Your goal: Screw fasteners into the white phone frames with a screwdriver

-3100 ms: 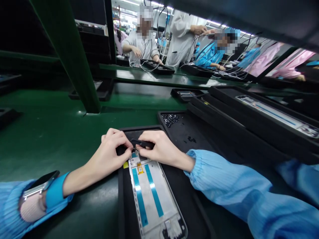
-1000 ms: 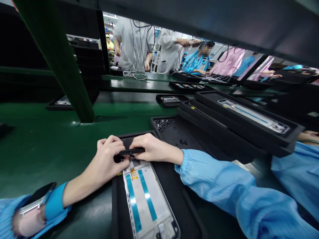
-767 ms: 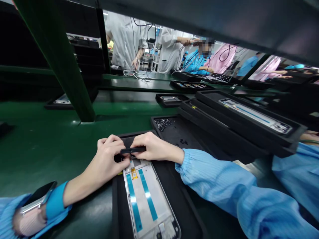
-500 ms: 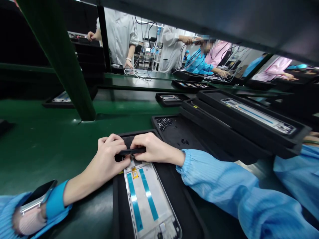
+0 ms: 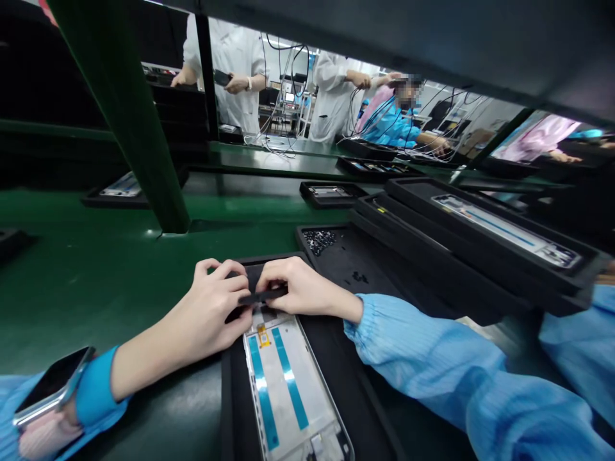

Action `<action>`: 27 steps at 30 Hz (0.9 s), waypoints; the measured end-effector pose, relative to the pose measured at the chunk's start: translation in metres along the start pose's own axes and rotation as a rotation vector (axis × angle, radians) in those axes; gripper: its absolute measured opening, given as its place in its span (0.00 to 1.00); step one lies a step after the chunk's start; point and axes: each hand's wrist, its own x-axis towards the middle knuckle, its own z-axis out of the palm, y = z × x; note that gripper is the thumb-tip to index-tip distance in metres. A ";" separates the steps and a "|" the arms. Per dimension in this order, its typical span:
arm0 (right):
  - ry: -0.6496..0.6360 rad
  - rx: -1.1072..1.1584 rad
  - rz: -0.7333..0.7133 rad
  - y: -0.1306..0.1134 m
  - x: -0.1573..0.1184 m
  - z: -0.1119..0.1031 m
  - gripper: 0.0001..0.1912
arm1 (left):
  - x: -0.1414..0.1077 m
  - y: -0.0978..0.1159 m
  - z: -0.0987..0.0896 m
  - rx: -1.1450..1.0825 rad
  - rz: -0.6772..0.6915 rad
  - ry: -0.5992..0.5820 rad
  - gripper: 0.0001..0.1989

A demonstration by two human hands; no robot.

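A phone frame (image 5: 293,390), silvery with two blue strips and an orange flex cable (image 5: 264,337), lies in a black foam tray (image 5: 331,358). At its far end, my right hand (image 5: 295,285) is closed around a slim black tool (image 5: 262,297) whose exact kind I cannot make out. My left hand (image 5: 218,304) is beside the upper left corner of the frame, fingers bent and thumb close to the tool's other end. Whatever lies between those left fingertips is hidden. The fingers also cover part of the frame's top edge.
Right of the tray, another black tray (image 5: 331,253) holds small dark parts. Stacked foam trays (image 5: 461,250) stand farther right, the top one with a phone frame (image 5: 509,230). A green post (image 5: 129,128) rises at left. Beyond the bench, several people work among hanging cables.
The black tool has tilted, and my left fingers have lifted and loosened a little around its end. Across the bench, a person in white now holds up a dark object.
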 end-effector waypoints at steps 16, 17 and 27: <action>0.005 0.290 0.326 0.004 0.003 0.000 0.05 | 0.000 0.001 -0.002 -0.008 0.040 -0.005 0.10; 0.001 0.311 0.332 0.004 0.002 0.000 0.05 | 0.000 0.001 -0.003 -0.010 0.038 -0.004 0.10; 0.025 0.115 0.297 -0.005 0.004 0.002 0.04 | -0.004 -0.003 -0.006 0.016 0.148 -0.131 0.12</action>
